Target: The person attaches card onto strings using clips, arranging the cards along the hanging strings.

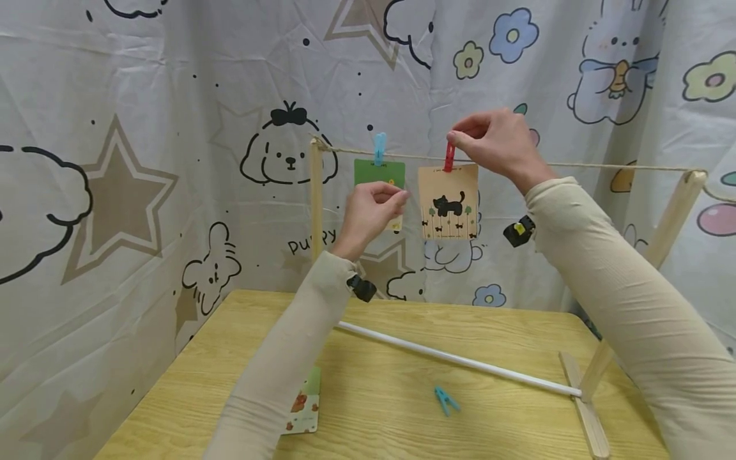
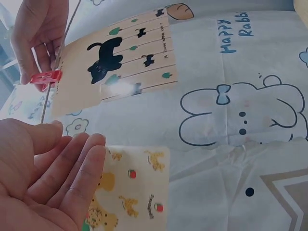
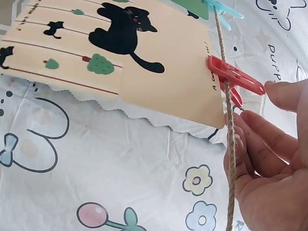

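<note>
Head view: pinching, with right hand (image 1: 499,144), red clothespin (image 1: 449,156) clamping black-cat card (image 1: 448,203). Holding left hand (image 1: 370,214) loose and unclasped near green card (image 1: 381,172).

- The rope (image 1: 621,167) spans the two wooden posts (image 1: 317,204), barring a straight reach through at its height; above it the way is open
- A narrow gap parts the green card (image 1: 366,171) from the cat card (image 1: 448,220), and the left hand (image 1: 370,211) fills the approach to the green one
- The right hand (image 1: 503,144) and its sleeve (image 1: 627,287) block the near side of the red clip (image 1: 449,153) from the right
- Below the cards, open air reaches down to the white rod (image 1: 460,354), which crosses the desk (image 1: 379,415) low
- Nearer, a loose blue clip (image 1: 444,400) has room around it
</note>
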